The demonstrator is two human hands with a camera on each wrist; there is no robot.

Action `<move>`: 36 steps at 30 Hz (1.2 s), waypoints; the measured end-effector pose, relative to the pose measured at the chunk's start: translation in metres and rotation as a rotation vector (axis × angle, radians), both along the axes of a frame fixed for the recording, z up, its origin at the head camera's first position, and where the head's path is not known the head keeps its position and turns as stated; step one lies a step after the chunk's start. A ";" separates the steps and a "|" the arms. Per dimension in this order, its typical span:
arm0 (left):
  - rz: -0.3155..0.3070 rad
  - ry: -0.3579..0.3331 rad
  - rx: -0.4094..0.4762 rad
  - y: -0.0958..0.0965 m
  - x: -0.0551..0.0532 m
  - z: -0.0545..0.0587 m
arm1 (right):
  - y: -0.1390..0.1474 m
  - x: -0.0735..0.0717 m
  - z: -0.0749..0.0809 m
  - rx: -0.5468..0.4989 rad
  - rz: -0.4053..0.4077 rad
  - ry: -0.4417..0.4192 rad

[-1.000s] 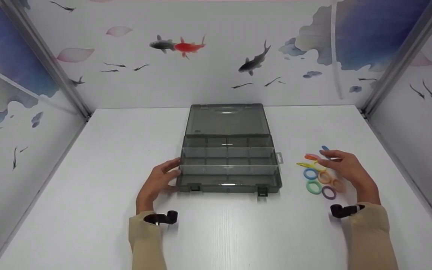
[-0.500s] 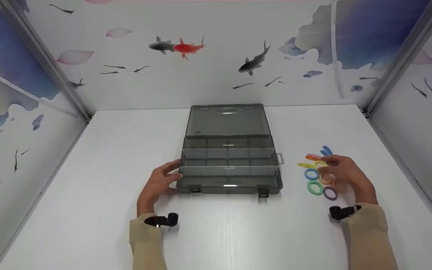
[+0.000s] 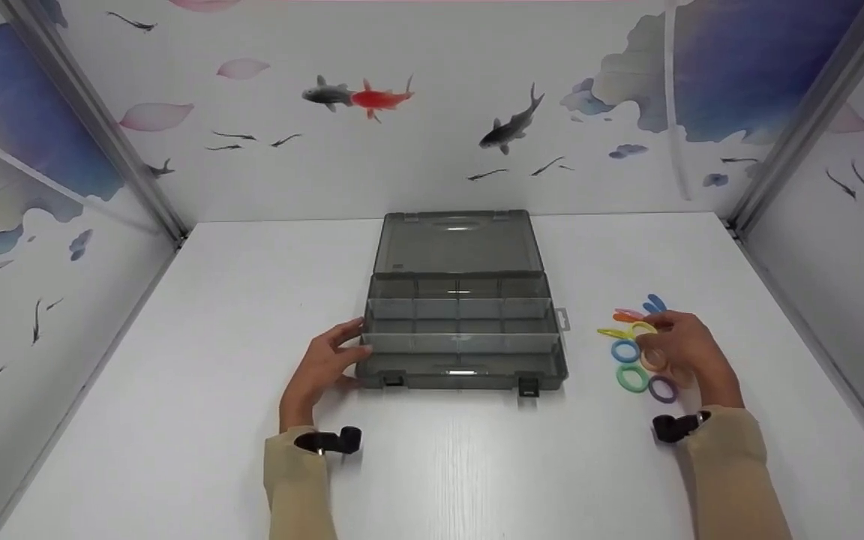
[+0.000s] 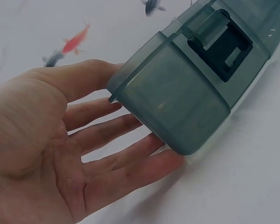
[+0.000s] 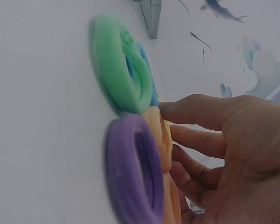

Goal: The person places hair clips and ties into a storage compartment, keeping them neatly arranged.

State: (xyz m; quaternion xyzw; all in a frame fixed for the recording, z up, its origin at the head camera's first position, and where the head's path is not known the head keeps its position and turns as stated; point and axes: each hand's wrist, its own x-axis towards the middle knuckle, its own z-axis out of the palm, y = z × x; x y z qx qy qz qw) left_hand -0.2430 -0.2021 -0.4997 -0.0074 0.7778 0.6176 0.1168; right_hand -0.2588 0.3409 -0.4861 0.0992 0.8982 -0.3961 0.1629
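Head view: box (image 3: 462, 366) long axis left-right, lid (image 3: 458, 246) pointing away; left grip (image 3: 318, 364) wide, right grip (image 3: 691, 351) unclear.

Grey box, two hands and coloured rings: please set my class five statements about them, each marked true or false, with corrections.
1. The left hand touches the grey box. True.
2. The box is shut. False: it stands open.
3. The green ring and the purple ring lie to the right of the box. True.
4. The right hand is nearer the box than these rings. False: it is nearer the rings.
5. The green ring is nearer the box than the purple ring. True.
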 end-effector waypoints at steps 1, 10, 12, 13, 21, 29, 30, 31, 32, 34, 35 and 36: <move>0.001 0.003 -0.008 0.000 0.000 0.000 | -0.001 -0.001 0.000 0.004 0.005 0.002; 0.019 0.012 -0.053 -0.003 0.004 0.000 | -0.011 -0.001 0.003 0.032 0.002 0.003; 0.024 0.009 -0.051 -0.004 0.005 -0.002 | -0.013 -0.001 0.002 0.031 -0.008 0.007; 0.027 0.006 -0.049 -0.005 0.005 -0.002 | -0.014 -0.002 0.002 0.027 -0.014 0.003; 0.036 0.019 -0.042 -0.008 0.007 0.000 | -0.014 -0.008 0.004 0.028 -0.039 -0.045; 0.034 0.009 -0.033 -0.004 0.006 0.001 | -0.007 -0.003 0.014 0.006 -0.044 -0.090; 0.030 0.005 -0.030 -0.003 0.005 0.000 | -0.007 -0.001 0.017 -0.005 -0.045 -0.094; 0.023 0.000 -0.027 -0.002 0.004 -0.001 | -0.007 0.001 0.020 -0.010 -0.046 -0.097; 0.018 -0.002 -0.022 -0.001 0.003 -0.001 | -0.008 0.003 0.024 -0.011 -0.041 -0.089; 0.013 -0.003 -0.013 0.000 0.001 -0.002 | -0.012 0.006 0.034 -0.018 -0.033 -0.059; 0.017 -0.002 -0.012 0.000 0.001 -0.003 | -0.015 0.007 0.039 -0.014 -0.023 -0.027; 0.021 -0.004 -0.011 -0.001 0.001 -0.003 | -0.018 0.008 0.044 -0.005 -0.011 0.004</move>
